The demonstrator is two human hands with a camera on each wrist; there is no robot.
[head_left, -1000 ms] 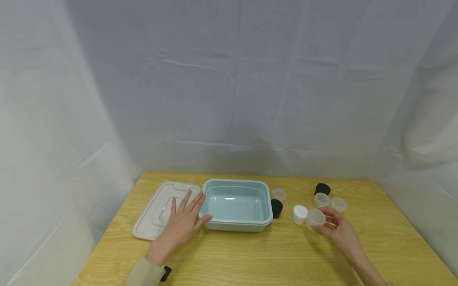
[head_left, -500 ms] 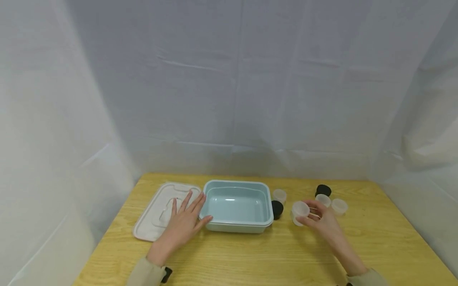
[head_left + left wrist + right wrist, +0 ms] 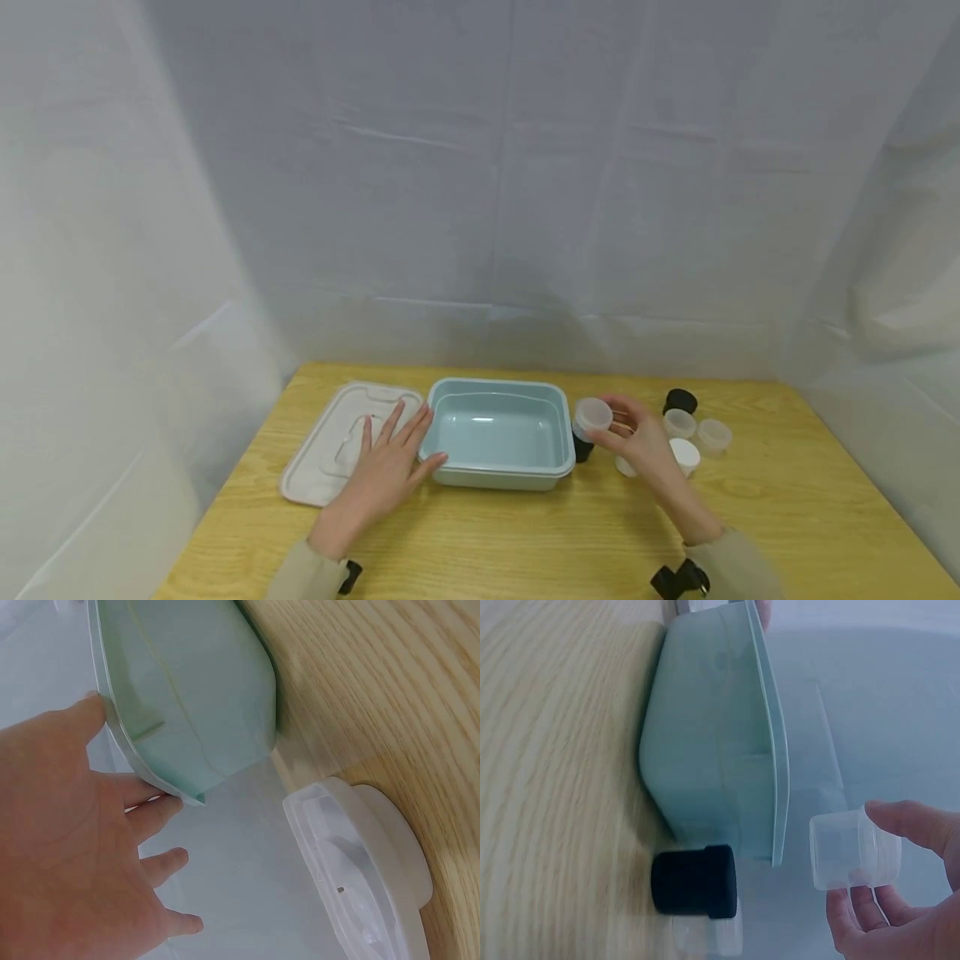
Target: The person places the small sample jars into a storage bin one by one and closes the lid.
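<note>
My right hand point(image 3: 626, 429) pinches a small clear plastic jar point(image 3: 592, 415) and holds it in the air just right of the pale green box point(image 3: 495, 477). The right wrist view shows the clear jar point(image 3: 853, 849) between thumb and fingers point(image 3: 911, 825), close to the box rim point(image 3: 778, 787), above a black jar point(image 3: 695, 880). The box is empty. My left hand point(image 3: 390, 450) lies flat with straight fingers on the white lid point(image 3: 318, 454), its thumb against the box's front left corner. In the left wrist view the left hand point(image 3: 67, 847) touches the box point(image 3: 187, 697).
A black jar point(image 3: 581, 450) stands against the box's right side, partly behind my hand. Further right sit a white jar point(image 3: 684, 454), two clear jars point(image 3: 678, 422) point(image 3: 714, 433) and another black jar point(image 3: 680, 400). White sheeting surrounds the wooden table point(image 3: 525, 542).
My right hand has carried the clear jar leftwards from the cluster of jars to just beside the box's right rim. The left hand has stayed put.
</note>
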